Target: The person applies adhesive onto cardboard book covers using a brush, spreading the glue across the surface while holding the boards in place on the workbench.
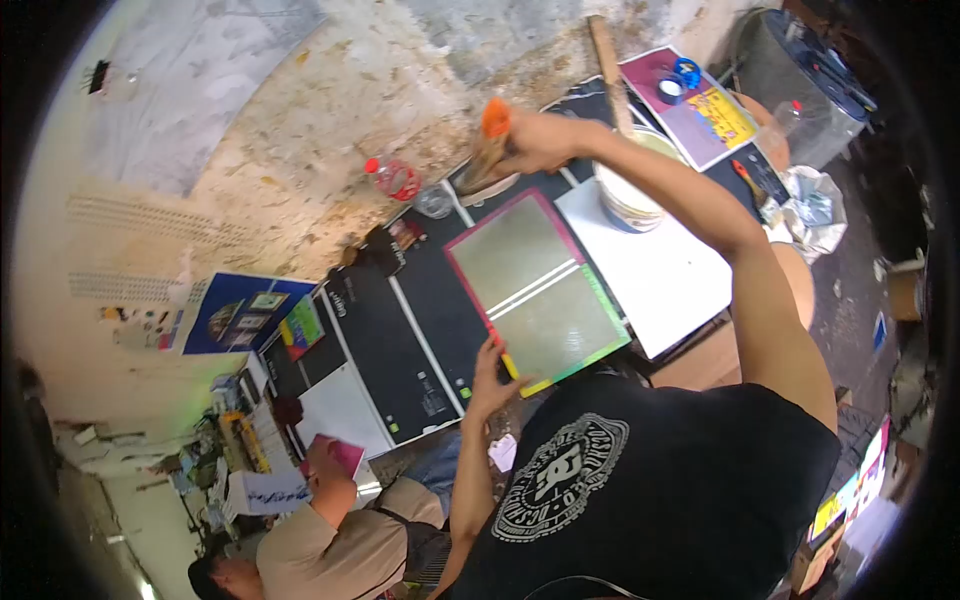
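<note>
My left hand (488, 388) grips the near left corner of a flat framed panel (520, 285), its thumb over the yellow edge and its fingers along the side. The panel has a grey-green, shiny face and a border in pink, green and yellow. My right hand (545, 142) is closed around a brush with an orange handle (495, 118), blurred, beyond the panel's far edge. Its brown lower end points down at a small shallow container (487, 190), mostly hidden. Right of the panel, a white bucket (630, 205) stands on a white sheet (655, 285), partly behind my right forearm.
A clear bottle with a red cap (393, 178) lies by the wall. A wooden stick (605, 60) leans near the bucket. Another brush (745, 180), blue tape (686, 72) and a grey bin (800, 85) are at the right. A co-worker (340, 540) sits at the lower left.
</note>
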{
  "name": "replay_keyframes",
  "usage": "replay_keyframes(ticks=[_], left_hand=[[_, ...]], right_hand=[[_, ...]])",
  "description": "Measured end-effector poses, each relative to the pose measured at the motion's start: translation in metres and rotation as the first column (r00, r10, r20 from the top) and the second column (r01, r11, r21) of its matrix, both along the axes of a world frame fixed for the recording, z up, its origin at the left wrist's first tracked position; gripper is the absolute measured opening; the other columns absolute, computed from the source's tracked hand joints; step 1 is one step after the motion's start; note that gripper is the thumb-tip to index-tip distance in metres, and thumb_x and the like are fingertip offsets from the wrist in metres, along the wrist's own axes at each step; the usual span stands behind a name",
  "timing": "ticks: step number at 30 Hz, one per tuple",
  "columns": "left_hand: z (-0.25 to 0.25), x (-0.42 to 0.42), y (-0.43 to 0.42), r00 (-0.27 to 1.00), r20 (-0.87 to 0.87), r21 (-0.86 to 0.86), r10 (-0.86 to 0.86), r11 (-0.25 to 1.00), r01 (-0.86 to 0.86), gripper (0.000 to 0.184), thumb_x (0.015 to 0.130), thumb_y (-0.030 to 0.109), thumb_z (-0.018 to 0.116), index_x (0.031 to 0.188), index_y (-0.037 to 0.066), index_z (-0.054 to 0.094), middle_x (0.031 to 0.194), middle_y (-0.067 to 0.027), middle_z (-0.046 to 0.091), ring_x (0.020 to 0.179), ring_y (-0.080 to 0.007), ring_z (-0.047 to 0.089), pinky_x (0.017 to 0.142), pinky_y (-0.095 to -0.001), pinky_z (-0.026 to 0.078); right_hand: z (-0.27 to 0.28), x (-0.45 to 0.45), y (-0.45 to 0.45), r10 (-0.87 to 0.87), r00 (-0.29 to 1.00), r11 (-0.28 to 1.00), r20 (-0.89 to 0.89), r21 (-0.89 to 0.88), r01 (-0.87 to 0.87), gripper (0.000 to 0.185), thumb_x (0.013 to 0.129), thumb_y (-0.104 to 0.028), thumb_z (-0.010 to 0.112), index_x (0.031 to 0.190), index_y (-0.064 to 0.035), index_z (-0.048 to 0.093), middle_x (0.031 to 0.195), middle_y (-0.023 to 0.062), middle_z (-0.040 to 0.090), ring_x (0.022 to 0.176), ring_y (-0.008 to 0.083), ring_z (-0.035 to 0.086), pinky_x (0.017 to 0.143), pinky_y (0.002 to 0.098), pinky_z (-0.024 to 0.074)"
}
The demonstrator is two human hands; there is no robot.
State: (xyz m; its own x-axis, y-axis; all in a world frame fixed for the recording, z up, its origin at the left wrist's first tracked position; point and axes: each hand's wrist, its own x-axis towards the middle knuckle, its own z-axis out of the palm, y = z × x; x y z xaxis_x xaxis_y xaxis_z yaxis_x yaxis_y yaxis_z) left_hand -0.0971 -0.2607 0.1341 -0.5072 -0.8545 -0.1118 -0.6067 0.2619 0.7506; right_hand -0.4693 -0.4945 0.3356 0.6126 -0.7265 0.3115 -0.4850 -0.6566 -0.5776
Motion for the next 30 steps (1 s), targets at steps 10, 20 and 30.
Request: replay_keyframes(ticks=[10,20,30], left_hand=[[0.059,0.01,0.033,0.837,-0.144,0.268,0.528,0.835,-0.481,0.063,0.085,0.021,0.076,0.141,0.009,0.049,0.129,-0.006,0.06,0.1,-0.0136,0.051,0.08,-0.0271,0.043],[0.123,-0.034,-0.195,0.867,-0.497,-0.135,0.044,0.983,-0.127,0.037,0.106,0.019,0.03,0.114,0.0,0.061,0.116,-0.015,0.065,0.109,-0.0241,0.063,0.101,-0.0365,0.046],[0.07,-0.116,-0.322,0.651,0.472,0.286,-0.595,0.801,0.525,0.097,0.088,0.081,0.008,0.106,0.014,0.076,0.132,-0.0175,0.06,0.134,-0.0351,0.045,0.113,-0.0646,0.015]], right_hand=[[-0.118,-0.21,0.066,-0.29,0.938,0.845,-0.19,0.41,0.344,0.04,0.069,-0.029,0.081,0.091,0.0006,0.068,0.079,0.008,0.067,0.069,0.0183,0.063,0.063,0.0341,0.0488],[-0.005,-0.128,0.133,-0.661,0.723,0.699,0.202,0.516,0.495,0.028,0.081,-0.02,0.079,0.099,-0.0008,0.069,0.094,0.0042,0.069,0.087,0.0116,0.064,0.078,0.0281,0.0513],[-0.106,0.167,0.125,-0.409,0.9,0.913,-0.149,-0.067,0.404,0.039,0.074,-0.006,0.068,0.113,-0.0076,0.068,0.105,0.0116,0.066,0.094,0.0311,0.06,0.078,0.042,0.0474]])
